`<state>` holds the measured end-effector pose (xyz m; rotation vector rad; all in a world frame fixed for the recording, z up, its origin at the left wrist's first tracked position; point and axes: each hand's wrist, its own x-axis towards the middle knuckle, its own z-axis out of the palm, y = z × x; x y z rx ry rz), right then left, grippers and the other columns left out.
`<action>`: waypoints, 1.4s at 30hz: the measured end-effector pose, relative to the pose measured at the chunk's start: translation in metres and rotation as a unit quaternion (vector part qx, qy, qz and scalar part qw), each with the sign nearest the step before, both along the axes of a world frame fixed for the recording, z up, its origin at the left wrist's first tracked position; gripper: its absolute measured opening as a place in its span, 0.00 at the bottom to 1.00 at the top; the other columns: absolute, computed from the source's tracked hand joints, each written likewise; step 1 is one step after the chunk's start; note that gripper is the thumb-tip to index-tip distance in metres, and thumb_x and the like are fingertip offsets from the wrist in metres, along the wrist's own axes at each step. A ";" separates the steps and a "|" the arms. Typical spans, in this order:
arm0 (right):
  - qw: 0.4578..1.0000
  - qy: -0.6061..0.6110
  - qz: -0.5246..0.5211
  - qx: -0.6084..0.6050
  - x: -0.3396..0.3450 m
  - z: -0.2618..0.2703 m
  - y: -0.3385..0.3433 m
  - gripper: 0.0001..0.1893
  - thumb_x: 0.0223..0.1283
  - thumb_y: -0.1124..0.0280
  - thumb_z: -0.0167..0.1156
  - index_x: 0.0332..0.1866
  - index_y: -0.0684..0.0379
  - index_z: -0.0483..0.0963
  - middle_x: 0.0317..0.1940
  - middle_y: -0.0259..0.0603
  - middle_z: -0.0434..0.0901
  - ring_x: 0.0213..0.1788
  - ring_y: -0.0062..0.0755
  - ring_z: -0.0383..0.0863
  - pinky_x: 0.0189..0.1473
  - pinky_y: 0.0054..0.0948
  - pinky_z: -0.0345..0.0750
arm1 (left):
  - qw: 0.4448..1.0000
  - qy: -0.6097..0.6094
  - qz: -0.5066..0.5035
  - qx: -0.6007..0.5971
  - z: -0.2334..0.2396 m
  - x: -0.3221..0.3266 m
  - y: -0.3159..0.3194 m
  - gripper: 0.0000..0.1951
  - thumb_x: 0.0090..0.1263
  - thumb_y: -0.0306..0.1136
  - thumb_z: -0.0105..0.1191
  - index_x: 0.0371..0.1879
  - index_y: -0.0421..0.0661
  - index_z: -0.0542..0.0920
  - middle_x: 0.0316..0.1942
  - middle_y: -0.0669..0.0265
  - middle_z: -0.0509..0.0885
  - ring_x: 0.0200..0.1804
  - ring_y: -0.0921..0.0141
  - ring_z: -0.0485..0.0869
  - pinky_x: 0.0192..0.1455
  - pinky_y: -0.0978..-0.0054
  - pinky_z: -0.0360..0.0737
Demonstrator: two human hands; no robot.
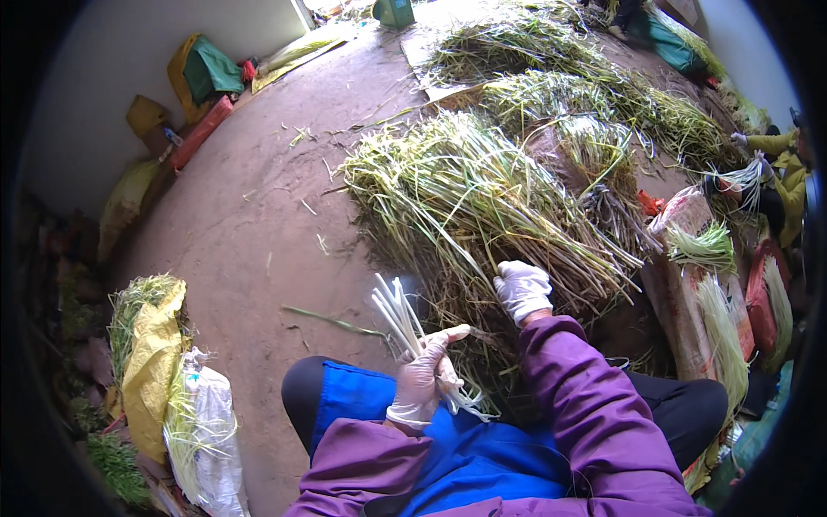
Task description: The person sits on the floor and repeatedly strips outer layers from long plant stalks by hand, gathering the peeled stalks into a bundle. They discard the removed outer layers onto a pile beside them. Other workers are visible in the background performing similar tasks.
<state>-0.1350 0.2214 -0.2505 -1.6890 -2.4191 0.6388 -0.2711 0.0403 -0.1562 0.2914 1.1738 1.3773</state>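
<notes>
My left hand, in a thin white glove, is closed around a small bundle of white, peeled-looking plant stalks. Their pale tops point up and away from me, and thin loose ends hang below the fist over my blue apron. My right hand, also gloved, makes a fist at the near edge of a large heap of long green and straw-coloured stalks. A stalk from the heap runs into this fist; its gripped part is hidden by the fingers.
More leafy stalks spread over the floor farther off. At right, bundled pale stalks lie on sacks near a co-worker's yellow sleeve. A white sack and yellow sack lie at left. Behind stands a green bin.
</notes>
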 end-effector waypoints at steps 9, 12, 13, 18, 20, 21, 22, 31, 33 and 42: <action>0.826 0.486 -0.048 -0.281 0.042 0.055 -0.066 0.08 0.62 0.70 0.62 0.40 0.64 0.78 0.31 0.31 0.81 0.33 0.16 0.77 0.39 0.19 0.74 | 1.000 0.024 -0.012 -0.004 -0.005 0.001 -0.002 0.13 0.73 0.32 0.54 0.51 0.39 0.81 0.19 0.69 0.81 0.16 0.78 0.78 0.19 0.84 0.75; 0.791 0.488 -0.023 -0.369 0.041 0.082 -0.097 0.08 0.63 0.71 0.63 0.41 0.64 0.79 0.32 0.30 0.81 0.34 0.15 0.76 0.40 0.18 0.73 | 0.995 0.076 -0.048 -0.037 -0.007 0.005 -0.002 0.12 0.70 0.32 0.58 0.49 0.42 0.82 0.19 0.71 0.80 0.18 0.79 0.80 0.17 0.85 0.74; 0.780 0.493 -0.003 -0.386 0.039 0.088 -0.105 0.08 0.63 0.71 0.63 0.42 0.64 0.79 0.32 0.30 0.81 0.34 0.15 0.76 0.38 0.18 0.73 | 0.994 0.088 -0.049 -0.047 -0.008 0.006 -0.002 0.10 0.69 0.33 0.60 0.45 0.43 0.84 0.20 0.72 0.81 0.17 0.79 0.79 0.17 0.85 0.73; 0.787 0.461 0.023 -0.409 0.040 0.104 -0.124 0.09 0.63 0.68 0.63 0.41 0.63 0.79 0.30 0.28 0.80 0.35 0.14 0.74 0.40 0.21 0.73 | 0.990 0.126 -0.046 -0.037 -0.004 0.006 -0.004 0.09 0.68 0.35 0.61 0.38 0.41 0.86 0.16 0.72 0.79 0.14 0.81 0.75 0.15 0.86 0.68; 0.839 0.351 0.059 -0.411 0.050 0.111 -0.122 0.09 0.63 0.66 0.64 0.40 0.61 0.79 0.28 0.28 0.79 0.33 0.14 0.73 0.36 0.22 0.73 | 0.993 0.117 -0.021 -0.012 0.001 0.001 -0.005 0.11 0.70 0.34 0.58 0.39 0.38 0.86 0.14 0.71 0.78 0.12 0.80 0.74 0.14 0.85 0.68; 0.876 0.308 0.112 -0.354 0.057 0.115 -0.121 0.13 0.63 0.59 0.63 0.42 0.58 0.79 0.28 0.34 0.81 0.32 0.23 0.78 0.38 0.27 0.75 | 0.995 0.103 -0.007 -0.005 0.003 -0.004 -0.005 0.12 0.71 0.34 0.56 0.38 0.37 0.85 0.14 0.70 0.78 0.12 0.79 0.74 0.13 0.83 0.69; 0.901 0.262 0.174 -0.297 0.064 0.117 -0.119 0.14 0.62 0.56 0.63 0.43 0.56 0.80 0.30 0.37 0.82 0.34 0.31 0.81 0.39 0.30 0.76 | 0.993 0.120 0.001 0.010 0.006 -0.007 -0.008 0.12 0.71 0.34 0.56 0.40 0.35 0.85 0.13 0.70 0.77 0.12 0.78 0.74 0.13 0.82 0.71; 0.866 -0.366 0.296 -0.170 0.163 -0.015 -0.128 0.12 0.54 0.62 0.59 0.42 0.50 0.84 0.31 0.38 0.86 0.37 0.43 0.86 0.35 0.39 0.81 | 0.986 0.088 0.108 0.095 0.029 -0.053 -0.020 0.18 0.76 0.37 0.48 0.52 0.33 0.79 0.11 0.75 0.71 0.10 0.80 0.68 0.15 0.80 0.72; 0.819 -0.462 0.244 -0.237 0.199 -0.055 -0.131 0.14 0.57 0.62 0.57 0.45 0.53 0.84 0.40 0.41 0.86 0.44 0.41 0.86 0.42 0.40 0.81 | 0.982 0.103 0.124 0.099 0.035 -0.061 -0.022 0.18 0.76 0.38 0.49 0.53 0.34 0.78 0.10 0.76 0.70 0.10 0.81 0.65 0.14 0.80 0.70; 0.958 -0.179 0.121 -0.187 0.160 0.026 -0.086 0.20 0.63 0.53 0.54 0.47 0.56 0.81 0.45 0.47 0.84 0.49 0.46 0.83 0.51 0.39 0.78 | 0.979 0.045 -0.025 0.198 0.043 -0.054 -0.030 0.18 0.73 0.39 0.52 0.46 0.33 0.82 0.17 0.73 0.77 0.14 0.84 0.68 0.18 0.86 0.68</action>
